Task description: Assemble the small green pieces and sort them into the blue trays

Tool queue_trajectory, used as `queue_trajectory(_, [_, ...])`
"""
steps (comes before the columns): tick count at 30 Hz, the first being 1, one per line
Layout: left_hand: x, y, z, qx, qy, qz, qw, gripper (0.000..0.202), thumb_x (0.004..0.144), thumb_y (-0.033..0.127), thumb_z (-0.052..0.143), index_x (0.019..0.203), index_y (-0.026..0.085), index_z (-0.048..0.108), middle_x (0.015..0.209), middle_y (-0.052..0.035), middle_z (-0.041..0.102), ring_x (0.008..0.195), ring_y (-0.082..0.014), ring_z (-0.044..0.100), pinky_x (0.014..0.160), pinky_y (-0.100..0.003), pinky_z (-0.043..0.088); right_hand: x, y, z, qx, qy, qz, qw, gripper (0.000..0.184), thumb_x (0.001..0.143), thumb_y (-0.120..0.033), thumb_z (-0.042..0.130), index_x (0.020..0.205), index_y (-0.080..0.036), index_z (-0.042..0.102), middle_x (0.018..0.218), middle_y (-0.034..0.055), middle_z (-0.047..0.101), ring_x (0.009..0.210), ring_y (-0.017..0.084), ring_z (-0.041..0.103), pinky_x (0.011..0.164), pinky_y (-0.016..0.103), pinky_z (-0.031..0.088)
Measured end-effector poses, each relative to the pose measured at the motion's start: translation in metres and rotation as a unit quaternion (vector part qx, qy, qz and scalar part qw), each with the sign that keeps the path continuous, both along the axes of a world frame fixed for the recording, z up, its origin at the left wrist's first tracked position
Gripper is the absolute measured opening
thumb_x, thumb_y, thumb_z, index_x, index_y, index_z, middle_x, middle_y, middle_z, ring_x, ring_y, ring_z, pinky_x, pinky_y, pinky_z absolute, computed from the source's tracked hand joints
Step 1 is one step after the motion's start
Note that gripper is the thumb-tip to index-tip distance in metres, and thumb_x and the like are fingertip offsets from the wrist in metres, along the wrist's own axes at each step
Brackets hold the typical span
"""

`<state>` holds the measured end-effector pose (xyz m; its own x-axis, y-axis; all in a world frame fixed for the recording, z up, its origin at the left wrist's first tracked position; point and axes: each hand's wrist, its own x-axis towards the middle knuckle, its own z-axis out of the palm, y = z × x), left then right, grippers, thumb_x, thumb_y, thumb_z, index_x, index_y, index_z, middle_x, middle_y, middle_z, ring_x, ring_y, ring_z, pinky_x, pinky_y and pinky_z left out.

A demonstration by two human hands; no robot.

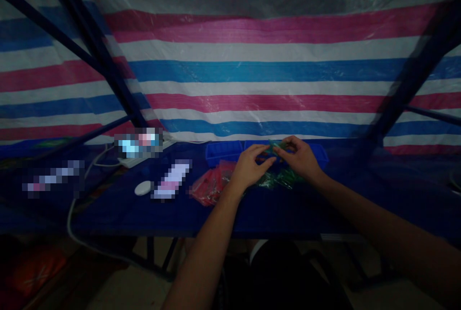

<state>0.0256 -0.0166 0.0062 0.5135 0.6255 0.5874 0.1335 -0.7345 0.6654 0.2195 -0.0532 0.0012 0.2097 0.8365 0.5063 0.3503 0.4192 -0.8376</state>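
Observation:
My left hand [251,165] and my right hand [301,159] meet over the table in front of the blue tray. Between their fingertips is a small piece of thin green plastic [276,147], perhaps a little bag; its exact kind is too dark to make out. The right fingers pinch it, and the left fingers curl against its other side. Below the hands lie crumpled clear-green plastic bags [288,178]. A red plastic bag [212,185] rests just left of my left wrist. Behind the hands stands the blue divided tray [223,152], partly hidden by them.
Left on the blue table [144,219] are a white round object [143,188], a blurred-out phone-like screen [173,179] and a white power strip [144,154] with a cable [71,214]. Dark metal posts [97,55] and a striped plastic sheet [259,70] stand behind.

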Motion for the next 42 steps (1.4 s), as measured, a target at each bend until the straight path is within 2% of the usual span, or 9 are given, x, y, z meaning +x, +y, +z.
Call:
queue_trajectory(4, [-0.001,-0.001,0.002,0.009,0.023,-0.012,1.000,0.040,0.090,0.038,0.072,0.126,0.020,0.069,0.124,-0.0114,0.069,0.106,-0.0219,0.069,0.088,-0.035,0.060,-0.004,-0.002,0.002,-0.022,-0.011,0.083,0.996,0.036,0.086,-0.058,0.071,0.094,-0.023,0.072,0.095,0.0043,0.075,0.092,0.023,0.070,0.089,0.038,0.056])
queue_trajectory(7, [-0.005,0.002,0.003,0.033,0.046,0.037,0.998,0.028,0.097,0.033,0.063,0.120,0.021,0.072,0.115,-0.0091,0.072,0.104,-0.0218,0.068,0.092,-0.036,0.056,-0.007,-0.003,0.003,-0.051,0.022,0.118,0.991,0.038,0.088,-0.060,0.067,0.095,-0.022,0.073,0.096,0.0049,0.075,0.084,0.022,0.070,0.081,0.037,0.059])
queue_trajectory(11, [-0.007,0.005,0.004,0.013,0.050,0.098,0.994,0.021,0.099,0.031,0.059,0.107,0.018,0.073,0.100,-0.0075,0.074,0.092,-0.0212,0.069,0.085,-0.034,0.055,-0.006,0.000,0.001,-0.030,0.057,0.056,0.996,0.041,0.079,-0.056,0.079,0.100,-0.023,0.070,0.093,0.0049,0.073,0.080,0.020,0.069,0.070,0.033,0.059])
queue_trajectory(15, [-0.004,0.004,0.001,-0.034,-0.013,0.069,0.997,0.023,0.097,0.029,0.062,0.118,0.020,0.067,0.108,-0.0068,0.075,0.097,-0.0208,0.071,0.086,-0.032,0.056,-0.003,0.003,-0.004,-0.031,0.084,0.084,0.992,0.050,0.073,-0.051,0.085,0.110,-0.023,0.068,0.100,0.0064,0.074,0.092,0.023,0.071,0.076,0.035,0.061])
queue_trajectory(19, [-0.002,0.004,0.000,-0.060,-0.038,0.050,0.996,0.036,0.094,0.028,0.066,0.129,0.021,0.061,0.107,-0.0072,0.075,0.095,-0.0203,0.073,0.084,-0.031,0.057,-0.003,0.004,-0.008,-0.065,0.089,0.146,0.983,0.042,0.074,-0.048,0.084,0.102,-0.022,0.068,0.097,0.0052,0.075,0.080,0.019,0.071,0.076,0.036,0.061])
queue_trajectory(26, [-0.004,0.006,0.000,0.040,0.002,0.100,0.994,0.026,0.092,0.027,0.069,0.117,0.018,0.071,0.115,-0.0108,0.071,0.101,-0.0214,0.069,0.091,-0.037,0.058,0.002,0.007,-0.008,-0.040,0.081,0.029,0.995,0.037,0.075,-0.047,0.082,0.093,-0.023,0.060,0.080,0.0012,0.071,0.066,0.018,0.068,0.062,0.032,0.059])
queue_trajectory(31, [0.000,0.004,-0.003,0.051,0.043,0.027,0.997,0.041,0.090,0.035,0.073,0.127,0.020,0.067,0.124,-0.0115,0.069,0.106,-0.0220,0.067,0.089,-0.036,0.058,0.000,0.005,-0.006,-0.054,0.045,0.105,0.992,0.035,0.078,-0.052,0.079,0.095,-0.023,0.068,0.095,0.0045,0.076,0.089,0.023,0.073,0.083,0.037,0.061])
queue_trajectory(34, [-0.001,0.004,-0.002,0.059,0.062,0.071,0.994,0.029,0.095,0.032,0.066,0.121,0.019,0.069,0.114,-0.0099,0.072,0.101,-0.0218,0.068,0.090,-0.036,0.055,-0.005,0.003,-0.005,-0.072,0.026,0.137,0.988,0.038,0.083,-0.059,0.072,0.095,-0.022,0.072,0.097,0.0049,0.076,0.085,0.022,0.073,0.082,0.038,0.061])
queue_trajectory(42, [-0.004,0.002,0.006,0.029,0.055,0.116,0.991,0.023,0.102,0.031,0.052,0.094,0.018,0.069,0.090,-0.0055,0.072,0.080,-0.0177,0.064,0.074,-0.028,0.049,-0.003,0.000,-0.004,-0.025,0.009,0.052,0.998,0.035,0.084,-0.057,0.072,0.094,-0.023,0.075,0.105,0.0053,0.072,0.082,0.021,0.069,0.075,0.039,0.062])
